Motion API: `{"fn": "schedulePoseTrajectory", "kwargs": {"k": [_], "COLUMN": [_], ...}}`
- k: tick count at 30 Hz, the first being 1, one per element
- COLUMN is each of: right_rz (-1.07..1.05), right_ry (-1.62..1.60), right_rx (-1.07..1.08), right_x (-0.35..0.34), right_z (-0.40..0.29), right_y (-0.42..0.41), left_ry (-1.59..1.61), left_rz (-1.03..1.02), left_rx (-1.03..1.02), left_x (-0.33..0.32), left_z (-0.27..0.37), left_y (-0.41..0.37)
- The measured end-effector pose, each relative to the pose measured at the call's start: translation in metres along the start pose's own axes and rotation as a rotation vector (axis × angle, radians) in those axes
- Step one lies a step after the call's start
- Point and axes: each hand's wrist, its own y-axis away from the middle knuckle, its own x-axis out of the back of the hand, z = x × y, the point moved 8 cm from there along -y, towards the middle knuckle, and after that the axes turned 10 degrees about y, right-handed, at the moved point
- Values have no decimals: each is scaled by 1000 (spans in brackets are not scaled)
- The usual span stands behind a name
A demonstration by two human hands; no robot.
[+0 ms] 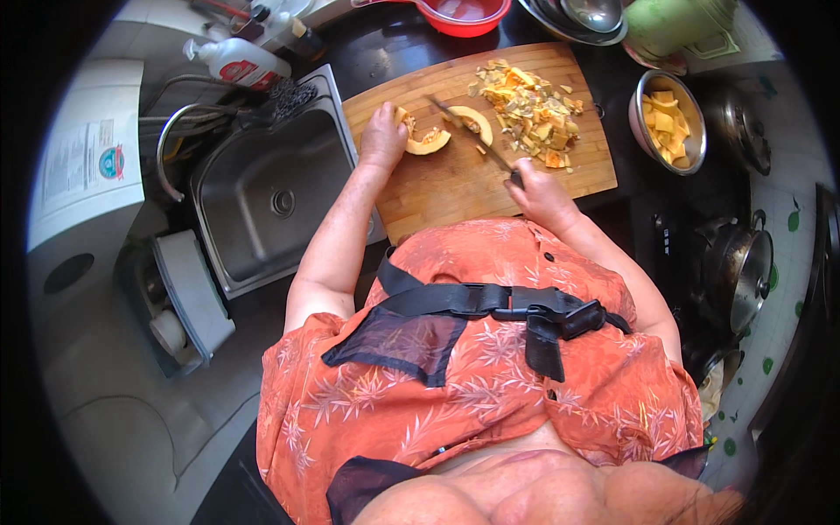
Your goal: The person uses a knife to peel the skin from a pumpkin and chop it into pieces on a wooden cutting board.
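My left hand (386,139) grips one end of a curved pumpkin slice (430,142), its seeds and pulp facing inward. In my right hand (541,197) is the dark handle of a kitchen knife (482,147). Its blade points away to the upper left and passes over a second curved pumpkin slice (480,122); I cannot tell whether it touches it. Both slices lie on a wooden cutting board (433,190). Toward the board's far right spreads a pile of pumpkin peel and scraps (535,115).
A stainless steel sink (249,197) with a curved faucet (164,147) adjoins the board's left side. To the right stand a bowl (700,131) of pumpkin chunks (666,128) and a lidded pot (748,279). A red colander (466,26) and nested metal bowls (561,29) are behind the board.
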Motion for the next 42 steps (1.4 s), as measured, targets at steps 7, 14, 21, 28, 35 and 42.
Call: {"fn": "schedulePoseTrajectory", "kwargs": {"k": [7,14,21,28,35,42], "right_rz": [121,15,-250,-296,-324,-413], "right_ry": [-62,-135,-76,14,82,182], "right_rx": [-130,-119,-30,8,-15,-38], "right_x": [32,14,1,12,12,2], "right_z": [6,4,-15,-9,12,10], "right_y": [13,18,15,24,35,19], "left_ry": [-4,417,1324,1333,1235,1196], "left_rz": [-143,-184,-48,-107,-144,-185], "left_rx": [84,399,877,932,854,820], "left_x": [-7,-20,-50,-56,-50,-56], "left_z": [10,-6,-16,-15,-1,-7], "left_y": [10,59,104,115,110,109]}}
